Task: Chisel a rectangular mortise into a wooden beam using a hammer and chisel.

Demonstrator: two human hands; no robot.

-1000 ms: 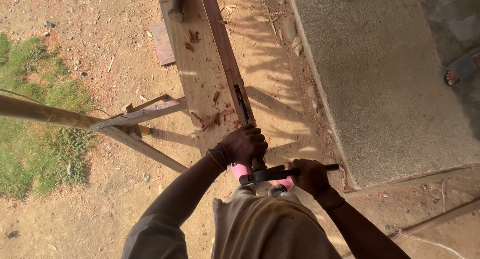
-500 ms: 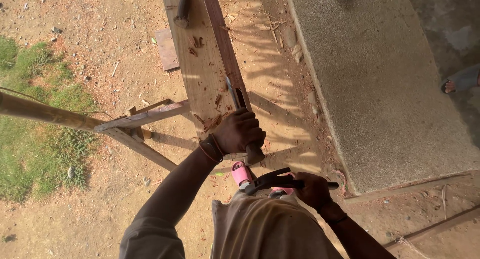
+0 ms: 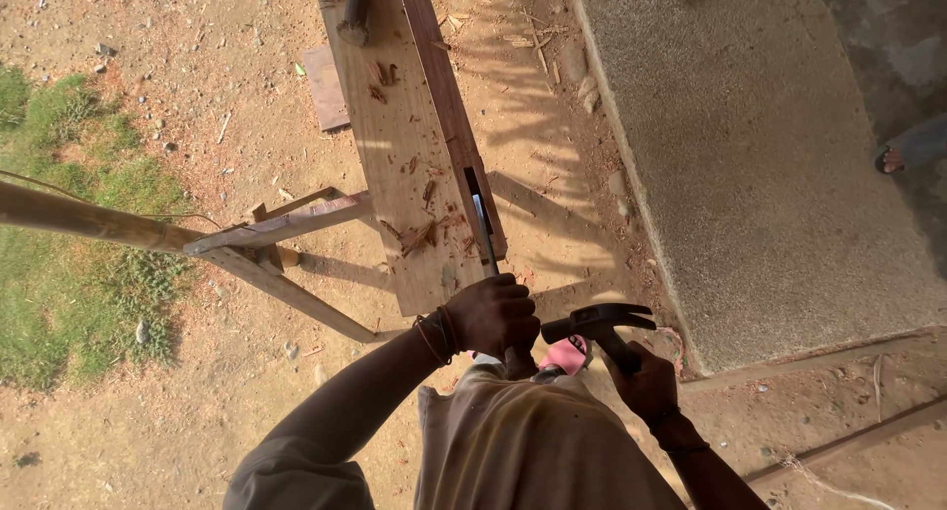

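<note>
Now the left hand (image 3: pixel 490 315) grips a chisel (image 3: pixel 482 236) set in the dark rail (image 3: pixel 449 106) on the bench (image 3: pixel 395 145); the right hand (image 3: pixel 646 380) clutches a hammer (image 3: pixel 597 323). An off-centre blow could skid onto knuckles.

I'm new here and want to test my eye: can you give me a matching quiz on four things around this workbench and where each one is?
Things:
1. hammer
2. chisel
3. grass
4. wood chips

Places:
A. on the ground at far left
B. scattered on the plank
C. in the right hand
D. gripped by the left hand, blade on the dark beam

Pairs: 1-C, 2-D, 3-A, 4-B
</note>
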